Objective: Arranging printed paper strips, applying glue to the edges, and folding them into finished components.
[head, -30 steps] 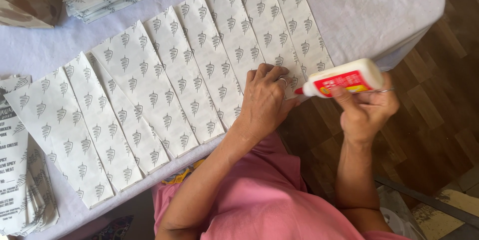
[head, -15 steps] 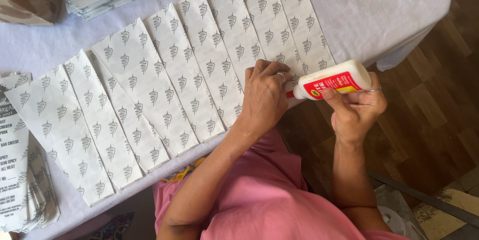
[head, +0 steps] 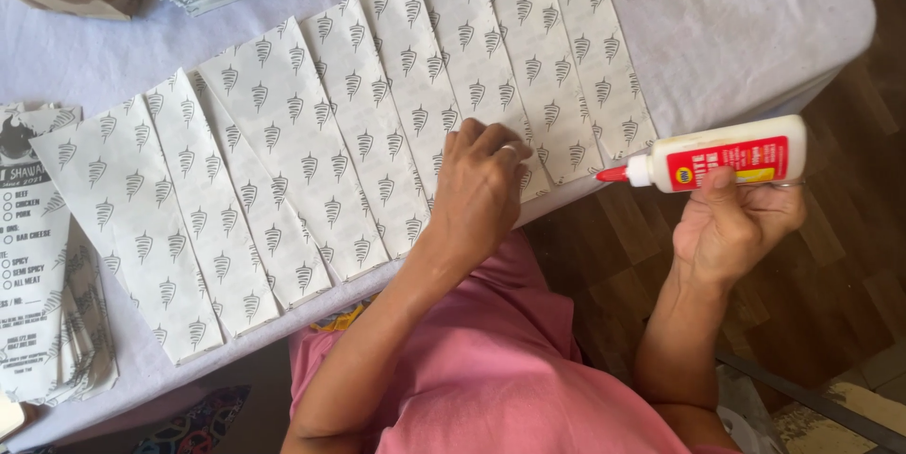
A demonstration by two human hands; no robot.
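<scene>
your left hand (head: 479,192) flat on the fanned patterned paper sheets (head: 359,124), fingers loose, your right hand (head: 731,223) wrapped round a smooth white plastic glue bottle (head: 722,154), red nozzle

One view only, from the head, and it's looking almost straight down over the person's own chest. The pink shirt (head: 491,369) fills the near edge, so the camera sits close above the body. The table (head: 755,29) runs across the far half, tilted in the frame, its right corner dropping off to wooden floor (head: 830,294) on the right. Both forearms rise from the near edge into mid-frame. No second view to share anything with.
</scene>
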